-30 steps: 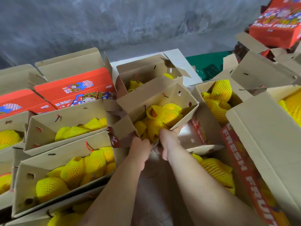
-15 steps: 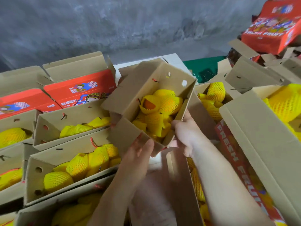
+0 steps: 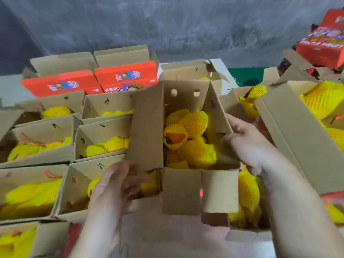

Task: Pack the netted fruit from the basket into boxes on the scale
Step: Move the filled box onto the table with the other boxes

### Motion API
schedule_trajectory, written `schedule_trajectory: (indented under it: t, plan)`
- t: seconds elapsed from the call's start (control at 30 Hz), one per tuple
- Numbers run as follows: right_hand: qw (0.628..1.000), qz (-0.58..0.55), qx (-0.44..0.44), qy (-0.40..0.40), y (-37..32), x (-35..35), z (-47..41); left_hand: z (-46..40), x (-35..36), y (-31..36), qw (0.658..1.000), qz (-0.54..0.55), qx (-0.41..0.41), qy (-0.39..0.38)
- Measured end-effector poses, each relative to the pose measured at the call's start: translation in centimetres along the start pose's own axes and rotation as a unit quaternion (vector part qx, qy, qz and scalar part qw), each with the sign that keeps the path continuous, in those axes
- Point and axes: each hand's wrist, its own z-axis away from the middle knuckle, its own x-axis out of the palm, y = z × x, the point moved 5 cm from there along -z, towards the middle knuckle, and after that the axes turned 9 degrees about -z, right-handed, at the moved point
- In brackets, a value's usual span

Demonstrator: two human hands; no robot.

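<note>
- A person's two bare hands held an open cardboard box [image 3: 147, 127] in the middle of the view, its flaps standing up and hanging down around it.
- The box held netted fruit [image 3: 193, 123]: yellow foam-mesh sleeves, one gaping to show orange fruit inside.
- The right hand [image 3: 243, 140] had its grip closed on the box's right wall, thumb over the rim, fingers curled round the outside.
- The left hand [image 3: 113, 185] lay at the box's lower left corner, fingers fairly straight against the long left flap; motion blur made it hard to tell how firmly that grip held.
- To the left, rows of open boxes [image 3: 100, 131] stood packed edge to edge, each holding more yellow-netted fruit.
- Behind those, two closed red lids [image 3: 124, 75] carried bright cartoon printing.
- To the right, a large cardboard flap [image 3: 297, 138] leaned over further netted fruit, and another red printed box [image 3: 323, 41] sat higher up at the far right edge.
- A dark green surface [image 3: 243, 75] showed between the boxes at the back right.
- The room's back wall [image 3: 167, 25] was rough grey concrete with pale chalky smears.
- A pale surface [image 3: 11, 88] showed at the far left behind the boxes; whatever carried the boxes was otherwise hidden under cardboard.
</note>
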Motion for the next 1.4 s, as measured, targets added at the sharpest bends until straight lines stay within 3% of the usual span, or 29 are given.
schedule_trajectory:
  t: [0.07, 0.2, 0.23, 0.37, 0.5, 0.6, 0.77, 0.87, 1.07, 1.17, 1.23, 1.3, 1.4]
  plan:
    - [0.999, 0.021, -0.005, -0.026, 0.2, 0.8, 1.3, 1.5, 0.6, -0.2, 0.998, -0.034, 0.044, 0.042]
    - [0.994, 0.073, -0.039, -0.068, 0.3, 1.2, 3.2, 5.2, 3.0, -1.7, 0.982, -0.172, 0.002, -0.074]
    - [0.991, 0.087, -0.052, -0.086, 0.2, 1.4, 3.8, 6.4, 2.9, -1.7, 0.979, -0.161, 0.014, -0.121]
    - [0.980, 0.125, -0.083, -0.131, -0.2, 2.3, 5.9, 7.6, 4.1, -2.8, 0.989, -0.084, -0.035, -0.114]
    - [0.966, 0.175, -0.125, -0.142, -2.6, 1.7, 7.6, 9.3, 3.6, -1.3, 0.984, -0.140, 0.032, -0.108]
    - [0.930, 0.276, -0.199, -0.137, -6.3, 0.9, 9.7, 10.3, 3.5, 0.1, 0.979, -0.153, 0.039, -0.130]
    - [0.897, 0.337, -0.226, -0.174, -8.9, 3.7, 12.8, 10.1, -0.6, -0.8, 0.995, -0.076, 0.011, -0.062]
    - [0.878, 0.348, -0.251, -0.213, -8.8, 8.0, 13.4, 9.6, -4.0, -2.6, 0.998, -0.040, -0.013, -0.037]
    - [0.857, 0.321, -0.350, -0.200, -9.8, 19.0, 14.6, 9.2, -13.5, -5.8, 0.997, 0.064, 0.013, 0.041]
    - [0.866, 0.314, -0.357, -0.153, -10.0, 25.8, 15.1, 8.9, -19.7, -6.5, 0.990, 0.116, 0.021, 0.083]
    - [0.876, 0.316, -0.357, -0.076, -9.8, 29.4, 16.0, 8.5, -23.6, -6.8, 0.985, 0.139, 0.026, 0.100]
    - [0.901, 0.268, -0.339, -0.031, -8.5, 32.5, 17.6, 8.2, -27.3, -7.5, 0.980, 0.166, 0.018, 0.105]
    - [0.950, 0.172, -0.232, -0.119, -4.9, 38.4, 20.6, 7.8, -33.0, -8.4, 0.975, 0.190, 0.025, 0.111]
